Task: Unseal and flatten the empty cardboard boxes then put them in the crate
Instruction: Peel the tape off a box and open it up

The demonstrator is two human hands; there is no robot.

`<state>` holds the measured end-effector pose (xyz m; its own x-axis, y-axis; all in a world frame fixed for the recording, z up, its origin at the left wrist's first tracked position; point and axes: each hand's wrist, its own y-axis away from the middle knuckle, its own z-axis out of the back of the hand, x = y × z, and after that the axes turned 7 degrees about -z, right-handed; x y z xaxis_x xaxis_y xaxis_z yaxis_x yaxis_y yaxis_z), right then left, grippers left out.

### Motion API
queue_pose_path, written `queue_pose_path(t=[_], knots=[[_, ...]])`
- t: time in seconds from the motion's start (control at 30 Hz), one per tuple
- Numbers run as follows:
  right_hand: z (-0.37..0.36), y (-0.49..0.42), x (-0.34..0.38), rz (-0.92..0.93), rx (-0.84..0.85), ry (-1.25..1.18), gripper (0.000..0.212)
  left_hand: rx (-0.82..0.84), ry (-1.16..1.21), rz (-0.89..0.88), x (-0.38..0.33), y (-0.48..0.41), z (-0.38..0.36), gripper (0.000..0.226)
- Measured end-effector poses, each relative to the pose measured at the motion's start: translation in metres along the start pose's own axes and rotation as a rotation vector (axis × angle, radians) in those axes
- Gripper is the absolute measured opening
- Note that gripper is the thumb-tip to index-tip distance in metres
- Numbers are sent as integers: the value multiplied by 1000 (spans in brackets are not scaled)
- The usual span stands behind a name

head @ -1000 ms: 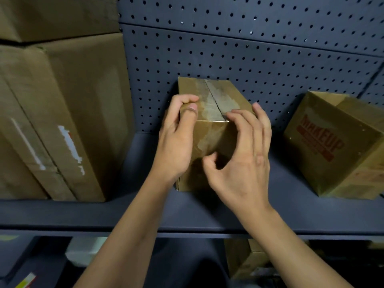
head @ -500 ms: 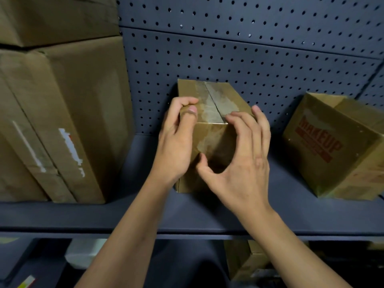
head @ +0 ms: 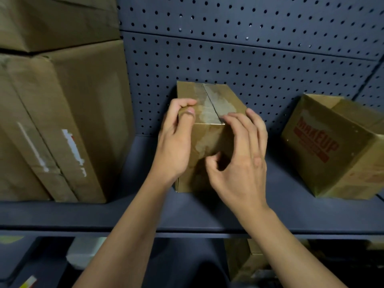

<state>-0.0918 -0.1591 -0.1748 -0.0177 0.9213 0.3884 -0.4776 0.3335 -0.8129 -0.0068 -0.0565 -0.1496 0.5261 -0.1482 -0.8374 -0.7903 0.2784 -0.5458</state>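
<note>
Cardboard box [head: 207,140], taped shut, is sitting on the shelf [head: 124,213]. Left hand [head: 174,146] is gripping its corner; right hand [head: 243,163] fingers [head: 234,125] are picking at the tape [head: 207,104]. Flattening and crating are remaining.

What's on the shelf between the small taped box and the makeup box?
Nothing: the head view shows bare shelf between the taped box and the makeup box; only the right hand overlaps the gap.
</note>
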Motion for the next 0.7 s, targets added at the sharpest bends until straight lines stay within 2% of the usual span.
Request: queue_pose_path(t=[0.2,0.4,0.7], knots=[[3,1,-3,30,64,1,76,-1,-26,-8,-2,0,0,31],[-1,2,-1,12,9,-27,63,-1,-21,-6,-2,0,0,26],[2,3,-2,-5,50,-59,60,1,-22,-9,1,0,1,31]])
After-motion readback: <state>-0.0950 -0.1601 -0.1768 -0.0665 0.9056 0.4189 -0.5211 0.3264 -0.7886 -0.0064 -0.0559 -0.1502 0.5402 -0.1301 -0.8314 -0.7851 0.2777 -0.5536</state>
